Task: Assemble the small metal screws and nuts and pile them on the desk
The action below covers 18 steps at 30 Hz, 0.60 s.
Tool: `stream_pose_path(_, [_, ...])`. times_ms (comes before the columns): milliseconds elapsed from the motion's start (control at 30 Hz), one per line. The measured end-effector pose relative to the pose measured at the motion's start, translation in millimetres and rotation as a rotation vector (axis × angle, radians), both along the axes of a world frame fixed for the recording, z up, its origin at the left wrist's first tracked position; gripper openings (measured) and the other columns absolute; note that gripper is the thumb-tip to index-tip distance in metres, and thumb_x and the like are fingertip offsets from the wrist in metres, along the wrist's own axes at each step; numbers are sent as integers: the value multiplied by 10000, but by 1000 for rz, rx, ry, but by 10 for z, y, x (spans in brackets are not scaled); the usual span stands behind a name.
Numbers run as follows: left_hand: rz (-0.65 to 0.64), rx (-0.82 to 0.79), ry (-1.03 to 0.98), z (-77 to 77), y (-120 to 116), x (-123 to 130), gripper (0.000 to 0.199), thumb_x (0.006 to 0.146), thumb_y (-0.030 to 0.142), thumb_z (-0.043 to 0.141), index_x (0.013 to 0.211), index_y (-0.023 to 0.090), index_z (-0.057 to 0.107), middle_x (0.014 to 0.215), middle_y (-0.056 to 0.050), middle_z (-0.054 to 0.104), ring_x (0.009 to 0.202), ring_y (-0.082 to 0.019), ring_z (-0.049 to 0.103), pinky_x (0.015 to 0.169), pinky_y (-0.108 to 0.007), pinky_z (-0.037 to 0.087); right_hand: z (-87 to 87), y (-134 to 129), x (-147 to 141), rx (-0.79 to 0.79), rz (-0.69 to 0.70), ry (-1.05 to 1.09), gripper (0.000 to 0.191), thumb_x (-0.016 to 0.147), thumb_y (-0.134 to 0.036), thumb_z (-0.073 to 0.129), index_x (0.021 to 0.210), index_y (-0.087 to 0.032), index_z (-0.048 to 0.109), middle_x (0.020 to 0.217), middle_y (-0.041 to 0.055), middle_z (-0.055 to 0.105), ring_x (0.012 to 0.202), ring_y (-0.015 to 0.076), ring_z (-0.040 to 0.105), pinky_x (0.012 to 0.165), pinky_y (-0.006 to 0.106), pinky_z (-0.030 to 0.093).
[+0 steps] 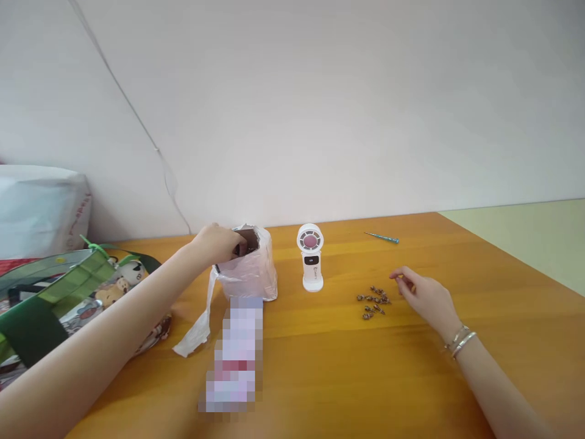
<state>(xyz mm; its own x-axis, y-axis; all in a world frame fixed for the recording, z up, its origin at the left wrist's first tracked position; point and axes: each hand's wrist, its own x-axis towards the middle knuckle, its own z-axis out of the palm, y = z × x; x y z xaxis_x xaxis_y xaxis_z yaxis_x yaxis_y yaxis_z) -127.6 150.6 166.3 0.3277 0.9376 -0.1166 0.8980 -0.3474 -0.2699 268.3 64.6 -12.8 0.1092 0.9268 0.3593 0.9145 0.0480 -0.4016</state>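
My left hand reaches over the rim of a box wrapped in white plastic. Its fingers dip into the dark opening, so what they touch in there is hidden. My right hand, with bracelets at the wrist, hovers over the table with fingers loosely bent and apart, nothing visible in them. Just left of it lies a loose cluster of small brown pieces, too small to name surely. Between the hands a white handheld fan stands upright.
A thin blue screwdriver lies toward the back of the wooden table. A strip of plastic trails from the box, and a blurred-out pale item lies in front. At left are a green-trimmed clear bag and a white package.
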Motion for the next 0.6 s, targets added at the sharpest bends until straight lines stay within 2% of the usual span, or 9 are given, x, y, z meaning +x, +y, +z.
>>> stream_pose_path(200, [-41, 38, -40, 22, -32, -52, 162, 708, 173, 511, 739, 237, 657, 757, 4, 679, 657, -160, 559, 693, -272, 330, 3, 7, -3, 3, 23, 66, 178, 813, -312, 393, 821, -278, 568, 482, -42, 555, 424, 161, 517, 425, 239, 291])
stream_pose_path(300, [-26, 100, -95, 84, -147, -64, 205, 794, 301, 449, 802, 241, 645, 801, 31, 667, 716, -159, 570, 685, -253, 321, 16, 2, -15, 9, 46, 139, 157, 796, -316, 419, 813, -278, 570, 505, -38, 571, 439, 163, 528, 428, 243, 301])
stream_pose_path(367, [12, 182, -171, 120, -302, -58, 229, 796, 421, 455, 816, 273, 628, 841, 40, 668, 747, -183, 573, 649, -250, 332, 36, -4, -35, 18, 72, 207, 147, 792, -326, 432, 812, -273, 569, 515, -33, 574, 441, 163, 529, 430, 249, 320])
stream_pose_path(433, [47, 324, -377, 105, -513, -22, 204, 775, 457, 495, 816, 296, 612, 845, 47, 665, 769, -190, 574, 629, -251, 352, 66, -17, -80, 26, 119, 296, 146, 803, -338, 435, 828, -261, 556, 560, -20, 590, 476, 166, 552, 451, 262, 372])
stream_pose_path(500, [46, 427, -624, 4, -752, 67, 180, 780, 424, 514, 832, 270, 592, 865, 32, 652, 784, -181, 571, 671, -265, 387, 103, -41, -163, 31, 190, 399, 162, 830, -353, 417, 863, -241, 530, 634, 6, 610, 553, 173, 592, 510, 283, 444])
stream_pose_path(533, [24, 423, -786, -82, -868, 135, 163, 783, 394, 523, 822, 244, 575, 863, 17, 642, 791, -174, 573, 701, -269, 405, 123, -60, -223, 30, 230, 451, 175, 846, -360, 402, 879, -230, 514, 662, 19, 612, 598, 177, 608, 548, 293, 474])
stream_pose_path(600, [-5, 291, -1101, -313, -1067, 315, 138, 786, 349, 535, 800, 212, 540, 826, -1, 617, 785, -162, 579, 716, -269, 434, 160, -117, -378, 17, 312, 541, 202, 878, -375, 360, 900, -216, 483, 667, 25, 600, 624, 171, 614, 588, 303, 507])
